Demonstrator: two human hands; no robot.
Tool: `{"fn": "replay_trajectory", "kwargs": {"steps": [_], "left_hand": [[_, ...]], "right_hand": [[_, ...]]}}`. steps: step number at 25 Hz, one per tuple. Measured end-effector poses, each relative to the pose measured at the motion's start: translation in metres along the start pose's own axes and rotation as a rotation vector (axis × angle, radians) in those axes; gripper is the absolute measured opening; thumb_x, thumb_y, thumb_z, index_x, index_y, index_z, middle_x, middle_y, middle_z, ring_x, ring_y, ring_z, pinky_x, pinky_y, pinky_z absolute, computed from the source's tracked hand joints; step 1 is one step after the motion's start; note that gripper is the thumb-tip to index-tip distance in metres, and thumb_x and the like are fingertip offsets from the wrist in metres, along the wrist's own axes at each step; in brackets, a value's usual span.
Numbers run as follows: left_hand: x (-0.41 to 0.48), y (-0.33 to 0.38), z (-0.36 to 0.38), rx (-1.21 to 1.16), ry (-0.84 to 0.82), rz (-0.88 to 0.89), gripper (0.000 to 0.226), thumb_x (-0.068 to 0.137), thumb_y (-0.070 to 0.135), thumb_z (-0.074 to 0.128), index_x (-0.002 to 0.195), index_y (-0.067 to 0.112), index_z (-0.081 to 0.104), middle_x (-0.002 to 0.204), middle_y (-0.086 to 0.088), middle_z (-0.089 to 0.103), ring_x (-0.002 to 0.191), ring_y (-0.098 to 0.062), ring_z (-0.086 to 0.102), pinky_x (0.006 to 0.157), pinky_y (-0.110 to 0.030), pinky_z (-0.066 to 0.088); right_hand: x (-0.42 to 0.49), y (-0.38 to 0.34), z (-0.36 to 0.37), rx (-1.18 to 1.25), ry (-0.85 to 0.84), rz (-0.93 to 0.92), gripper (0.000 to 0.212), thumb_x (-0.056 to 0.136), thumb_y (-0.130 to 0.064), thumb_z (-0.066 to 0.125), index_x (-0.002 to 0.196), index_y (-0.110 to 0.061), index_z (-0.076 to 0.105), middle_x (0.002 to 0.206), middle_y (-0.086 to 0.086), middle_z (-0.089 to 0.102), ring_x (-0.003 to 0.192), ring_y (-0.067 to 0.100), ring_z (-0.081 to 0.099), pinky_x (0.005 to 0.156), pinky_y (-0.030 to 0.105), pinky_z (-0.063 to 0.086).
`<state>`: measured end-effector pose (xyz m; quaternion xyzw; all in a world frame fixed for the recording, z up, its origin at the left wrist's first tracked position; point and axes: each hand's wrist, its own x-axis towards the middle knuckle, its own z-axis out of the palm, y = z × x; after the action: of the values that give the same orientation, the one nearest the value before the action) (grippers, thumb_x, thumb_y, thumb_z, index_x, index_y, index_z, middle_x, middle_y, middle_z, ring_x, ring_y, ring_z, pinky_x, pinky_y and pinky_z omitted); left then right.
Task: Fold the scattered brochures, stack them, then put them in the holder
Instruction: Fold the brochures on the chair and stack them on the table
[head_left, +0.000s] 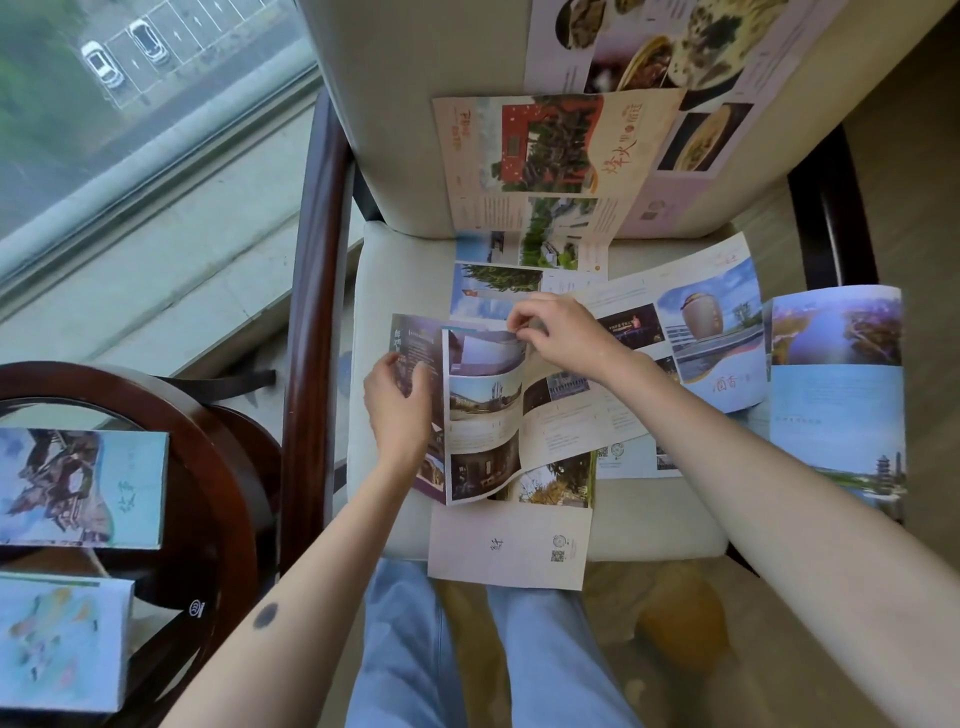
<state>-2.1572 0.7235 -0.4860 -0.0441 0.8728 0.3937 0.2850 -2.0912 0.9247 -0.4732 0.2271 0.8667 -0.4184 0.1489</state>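
While two hands work on one sheet, six opened brochures can be told apart on the cream armchair (395, 270), though the overlaps leave that count unsure. Two lean against the backrest: a food brochure (675, 62) showing dishes on pale lilac, and in front of it a red-building brochure (545, 156) whose lower part runs down toward the seat. Three more lie on or at the edge of the seat: a jar-building brochure (711, 338) on the right, a blue brochure (836, 405) at the chair's far right side just beside it, and a QR-code brochure (509, 545) whose plain cream panel hangs over the front edge. The sixth, the purple brochure (483, 415), sits mid-seat on top of the others and is partly folded: it has a purple panel with white characters at the left, a raised panel carrying three stacked photographs, and a cream text panel to the right. The left hand (397, 410) grips the purple panel at its left edge. The right hand (558, 332) pinches the top corner of the raised photo panel between thumb and fingertips. Two folded brochures lie apart on the round dark-wood table (208, 415) at the left, one a pagoda brochure (83, 488) on blue, the other a map brochure (57, 639) in pale colours. Two parked cars show through the window (130, 130).
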Motion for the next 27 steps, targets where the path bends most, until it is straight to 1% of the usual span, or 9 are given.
{"fn": "replay_trajectory", "kwargs": {"steps": [3,5,6,8,10,13,19,23,27], "left_hand": [[0.012,-0.018,0.003,0.114,0.023,-0.163,0.051,0.094,0.027,0.044,0.140,0.009,0.032,0.143,-0.011,0.041,0.131,-0.032,0.040,0.107,-0.049,0.036],[0.018,-0.029,0.005,0.175,-0.051,-0.237,0.053,0.096,0.025,0.039,0.144,0.009,0.023,0.149,-0.014,0.033,0.134,-0.035,0.037,0.108,-0.053,0.034],[0.019,-0.033,0.005,0.208,-0.094,-0.241,0.052,0.097,0.024,0.037,0.144,0.009,0.023,0.148,-0.015,0.035,0.132,-0.035,0.038,0.108,-0.052,0.035],[0.022,-0.037,0.008,0.258,-0.138,-0.208,0.047,0.097,0.023,0.038,0.140,0.007,0.030,0.142,-0.017,0.043,0.126,-0.037,0.045,0.105,-0.051,0.038],[0.025,-0.039,0.011,0.282,-0.119,-0.181,0.043,0.095,0.024,0.045,0.132,0.004,0.037,0.134,-0.018,0.051,0.119,-0.037,0.050,0.101,-0.051,0.040],[0.031,-0.043,0.017,0.344,-0.114,-0.184,0.045,0.091,0.027,0.055,0.127,0.005,0.040,0.128,-0.017,0.055,0.115,-0.037,0.053,0.100,-0.055,0.041],[0.036,-0.053,0.023,0.427,-0.088,-0.122,0.053,0.084,0.023,0.063,0.128,0.005,0.041,0.126,-0.016,0.053,0.119,-0.035,0.048,0.099,-0.053,0.038],[0.034,-0.058,0.029,0.421,-0.001,-0.083,0.045,0.080,0.017,0.067,0.119,0.008,0.047,0.114,-0.013,0.062,0.112,-0.034,0.052,0.097,-0.049,0.035],[0.033,-0.060,0.034,0.387,-0.036,-0.146,0.043,0.079,0.019,0.070,0.116,0.012,0.051,0.103,-0.007,0.065,0.115,-0.029,0.049,0.096,-0.044,0.033]], "right_hand": [[-0.003,0.008,-0.007,0.005,-0.008,-0.014,0.011,0.086,-0.007,0.057,0.091,-0.014,0.063,0.097,-0.003,0.058,0.088,0.012,0.053,0.081,0.026,0.043],[-0.004,0.012,-0.010,0.018,-0.019,-0.029,0.011,0.086,-0.008,0.057,0.091,-0.015,0.063,0.094,-0.007,0.055,0.087,0.011,0.053,0.080,0.026,0.043],[-0.005,0.014,-0.011,0.021,-0.021,-0.037,0.011,0.085,-0.008,0.057,0.090,-0.016,0.063,0.092,-0.008,0.054,0.086,0.011,0.054,0.080,0.025,0.043],[-0.006,0.019,-0.013,0.006,-0.019,-0.051,0.012,0.084,-0.009,0.056,0.089,-0.017,0.063,0.090,-0.010,0.054,0.086,0.010,0.053,0.080,0.025,0.044],[-0.005,0.022,-0.014,-0.017,-0.014,-0.062,0.013,0.084,-0.010,0.056,0.089,-0.018,0.064,0.090,-0.010,0.054,0.086,0.010,0.053,0.080,0.026,0.044],[-0.002,0.023,-0.012,-0.022,-0.016,-0.073,0.013,0.083,-0.011,0.055,0.090,-0.018,0.064,0.091,-0.010,0.055,0.087,0.009,0.052,0.080,0.026,0.044],[-0.001,0.026,-0.012,-0.035,-0.027,-0.081,0.011,0.085,-0.012,0.055,0.090,-0.017,0.063,0.091,-0.010,0.055,0.088,0.011,0.053,0.080,0.030,0.046],[0.000,0.027,-0.010,-0.050,-0.034,-0.081,0.011,0.085,-0.012,0.055,0.092,-0.015,0.063,0.094,-0.008,0.057,0.090,0.013,0.054,0.082,0.031,0.046],[0.000,0.028,-0.007,-0.049,-0.043,-0.077,0.011,0.085,-0.012,0.054,0.092,-0.015,0.063,0.094,-0.008,0.056,0.090,0.012,0.053,0.081,0.030,0.045]]}}
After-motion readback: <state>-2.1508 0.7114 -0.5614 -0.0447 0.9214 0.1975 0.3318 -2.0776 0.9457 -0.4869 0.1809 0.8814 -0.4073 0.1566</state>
